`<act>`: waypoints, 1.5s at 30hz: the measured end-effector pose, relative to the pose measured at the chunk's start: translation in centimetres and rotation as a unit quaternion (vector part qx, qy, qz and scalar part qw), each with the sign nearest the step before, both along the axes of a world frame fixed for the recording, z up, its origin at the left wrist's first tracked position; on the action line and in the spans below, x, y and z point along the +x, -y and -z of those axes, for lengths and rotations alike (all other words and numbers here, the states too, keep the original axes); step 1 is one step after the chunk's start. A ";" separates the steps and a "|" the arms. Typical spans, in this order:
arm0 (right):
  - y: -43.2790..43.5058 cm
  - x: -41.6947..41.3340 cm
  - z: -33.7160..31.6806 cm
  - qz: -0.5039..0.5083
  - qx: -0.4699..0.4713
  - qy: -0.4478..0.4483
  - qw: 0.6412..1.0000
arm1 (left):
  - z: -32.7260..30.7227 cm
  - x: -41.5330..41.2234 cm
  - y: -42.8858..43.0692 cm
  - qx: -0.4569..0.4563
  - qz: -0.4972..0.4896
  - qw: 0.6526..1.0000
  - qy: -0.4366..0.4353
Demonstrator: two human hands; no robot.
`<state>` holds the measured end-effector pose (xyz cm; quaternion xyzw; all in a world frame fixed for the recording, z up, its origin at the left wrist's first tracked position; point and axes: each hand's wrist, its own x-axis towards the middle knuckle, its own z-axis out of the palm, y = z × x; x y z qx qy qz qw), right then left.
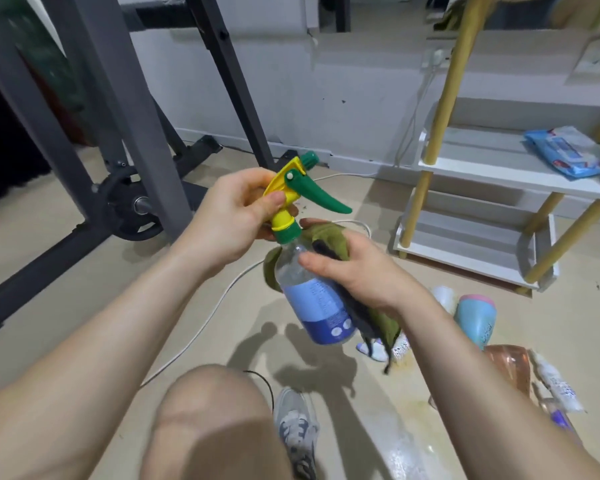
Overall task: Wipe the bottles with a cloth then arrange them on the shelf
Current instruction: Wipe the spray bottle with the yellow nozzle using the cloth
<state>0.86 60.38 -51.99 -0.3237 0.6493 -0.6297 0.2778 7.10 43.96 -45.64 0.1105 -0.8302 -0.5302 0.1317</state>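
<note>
View from a head-worn camera, looking down at two bare arms reaching forward over a beige floor (66, 244).

At the centre, a spray bottle (312, 299) is held in the air. It is clear plastic with a blue label and is tilted, its yellow and green trigger head pointing toward 11 o'clock and its base toward 5 o'clock. The left hand (236, 209), just toward 10 o'clock from centre, has its grip clenched around the yellow spray head, thumb pressed on the near side. The right hand (361, 271), just toward 3 o'clock from centre, has its grip wrapped around an olive green cloth (329, 237), pressing it against the far side of the bottle. The thumb lies on the bare plastic near the shoulder. The cloth hangs down past the bottle's base.

At 2 o'clock stands a low shelf (465, 168) with white boards and pale wooden poles. A blue pack of wipes (568, 150) lies on its upper board.

At 4 o'clock, several other bottles (477, 320) lie on the floor close together, one light blue, one white, one clear pink; the right forearm hides part of them.

At 10 o'clock, a grey metal frame (94, 98) stands with a black weight plate (132, 202) at its foot. A white cable (201, 327) runs across the floor beneath the hands. At 6 o'clock are a bare knee (215, 410) and a grey shoe (297, 431).
</note>
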 end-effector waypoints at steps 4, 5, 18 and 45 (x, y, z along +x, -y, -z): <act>2.0 1.2 3.4 0.102 0.201 -0.314 0.922 | 4.6 -1.5 1.6 -0.079 -0.035 0.996 0.029; 2.1 1.2 4.2 0.122 0.202 -0.322 0.917 | 6.2 -1.8 2.1 -0.106 -0.041 0.993 0.037; -4.1 -1.7 14.5 0.391 0.031 0.404 0.827 | 29.1 -4.6 3.8 -0.056 -0.113 0.972 0.197; -22.3 5.2 5.9 0.372 -0.155 0.408 0.819 | -0.4 -0.8 -19.6 -0.313 0.221 0.910 0.161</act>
